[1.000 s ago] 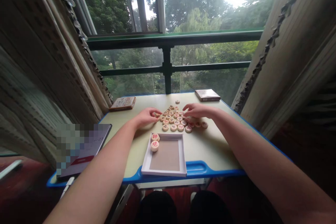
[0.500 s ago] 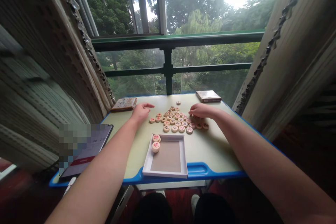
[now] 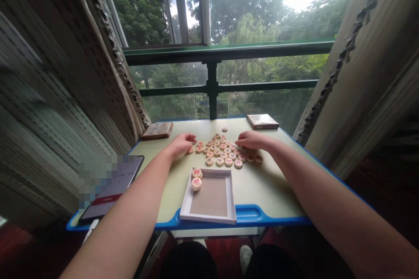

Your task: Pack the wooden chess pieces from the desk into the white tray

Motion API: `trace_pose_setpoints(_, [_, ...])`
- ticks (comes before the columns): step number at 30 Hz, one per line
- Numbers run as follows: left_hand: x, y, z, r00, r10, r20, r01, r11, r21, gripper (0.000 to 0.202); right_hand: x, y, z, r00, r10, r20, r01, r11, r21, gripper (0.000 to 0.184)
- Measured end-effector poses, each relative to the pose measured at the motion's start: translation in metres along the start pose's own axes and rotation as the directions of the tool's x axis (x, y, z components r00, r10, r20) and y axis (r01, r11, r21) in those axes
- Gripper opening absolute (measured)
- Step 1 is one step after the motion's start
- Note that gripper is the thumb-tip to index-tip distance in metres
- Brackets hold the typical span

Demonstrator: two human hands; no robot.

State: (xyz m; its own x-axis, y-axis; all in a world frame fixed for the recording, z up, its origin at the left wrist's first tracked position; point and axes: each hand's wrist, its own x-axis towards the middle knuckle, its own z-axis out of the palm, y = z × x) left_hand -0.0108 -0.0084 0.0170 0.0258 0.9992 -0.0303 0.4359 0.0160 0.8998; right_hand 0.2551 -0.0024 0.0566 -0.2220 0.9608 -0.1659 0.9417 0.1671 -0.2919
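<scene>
My left hand [image 3: 183, 144] is at the left side of a heap of round wooden xiangqi pieces [image 3: 224, 155]. Its fingers are bent and apart, right above an outlying red-marked piece [image 3: 190, 151]; whether they touch it is unclear. On the heap's right side, my right hand [image 3: 250, 140] rests low with its fingers curled together, and their tips point at the nearest pieces. What they hold, if anything, is hidden. Closer to me lies a shallow white box tray [image 3: 231, 196], with a few red-marked pieces [image 3: 196, 184] in its far left corner.
A flat box [image 3: 157, 130] lies at the table's far left and another box [image 3: 262, 121] at the far right. A tablet [image 3: 113, 187] with a white cable sits at the left edge. One piece [image 3: 224, 129] lies apart beyond the heap. Curtains flank the window.
My left hand has come down and toward the left-hand pieces, its outstretched finger now bent. My right hand stays about where it was. The view has shifted slightly.
</scene>
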Motion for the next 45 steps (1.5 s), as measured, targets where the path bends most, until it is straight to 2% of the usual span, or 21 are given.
trace_pose_setpoints(5, [0.002,-0.001,-0.002,0.998,-0.070,-0.007,0.069,0.995,-0.068,0.044,0.003,0.001,0.001,1.000,-0.004,0.005,0.004,1.000,-0.005,0.030])
trace_pose_setpoints(8, [0.000,0.001,-0.004,0.996,-0.076,0.045,0.079,0.994,-0.071,0.044,0.005,0.002,0.002,1.000,-0.005,0.001,0.005,1.000,-0.026,0.033])
trace_pose_setpoints(12, [-0.004,0.002,-0.006,0.992,-0.037,0.124,0.043,0.998,-0.048,0.051,0.008,0.004,0.004,1.000,-0.016,0.010,0.016,0.999,-0.037,0.036])
trace_pose_setpoints(16, [-0.008,0.002,-0.006,0.985,0.005,0.174,-0.001,1.000,-0.024,0.046,0.010,0.006,0.006,1.000,-0.018,-0.002,0.018,0.999,-0.042,0.036])
trace_pose_setpoints(21, [-0.007,0.002,-0.007,0.978,0.033,0.205,-0.030,0.999,-0.015,0.046,0.010,0.006,0.005,1.000,-0.025,-0.003,0.025,0.998,-0.050,0.036])
trace_pose_setpoints(28, [-0.007,0.003,-0.006,0.984,0.026,0.178,-0.038,0.997,0.069,0.047,0.009,0.005,0.005,0.999,-0.037,-0.007,0.037,0.998,-0.055,0.036])
trace_pose_setpoints(34, [-0.010,0.005,-0.009,0.969,0.023,0.246,-0.023,1.000,-0.003,0.054,0.010,0.005,0.005,0.999,-0.044,-0.006,0.044,0.997,-0.064,0.036])
trace_pose_setpoints(36, [-0.010,0.004,-0.011,0.972,0.028,0.235,-0.024,1.000,-0.019,0.053,0.009,0.005,0.005,0.999,-0.040,-0.003,0.040,0.998,-0.052,0.036])
trace_pose_setpoints(40, [-0.006,0.003,-0.007,0.989,0.022,0.147,-0.026,0.999,0.028,0.050,0.009,0.003,0.005,0.998,-0.016,-0.059,0.014,0.999,-0.051,0.035])
trace_pose_setpoints(43, [-0.003,0.002,0.002,0.994,0.085,0.071,-0.096,0.980,0.174,0.043,0.010,0.006,0.004,0.993,0.010,-0.116,-0.019,0.997,-0.078,0.030])
trace_pose_setpoints(45, [-0.003,0.001,0.008,0.984,0.170,0.054,-0.178,0.929,0.324,0.038,0.013,0.010,0.004,0.989,0.028,-0.147,-0.043,0.995,-0.094,0.027])
